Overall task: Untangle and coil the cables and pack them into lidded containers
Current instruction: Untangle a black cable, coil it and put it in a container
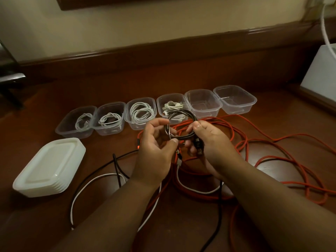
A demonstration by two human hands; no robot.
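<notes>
Both hands hold a small coil of dark braided cable (pixel 183 115) above the table. My left hand (pixel 156 142) pinches the coil's left side between thumb and fingers. My right hand (pixel 207 140) grips its right side, with the cable's dark plug (pixel 198 148) poking out under the thumb. A row of clear containers stands behind: the four on the left, such as one (pixel 141 112), hold coiled white cables, and the two on the right (pixel 203 103) (pixel 235 99) are empty. A stack of white lids (pixel 49 167) lies at the left.
A long orange cable (pixel 269 157) sprawls in loops over the right and middle of the wooden table (pixel 109 84). A black cable (pixel 101 167) and a white cable (pixel 85 186) lie loose under my forearms. A white box (pixel 321 70) stands at the far right.
</notes>
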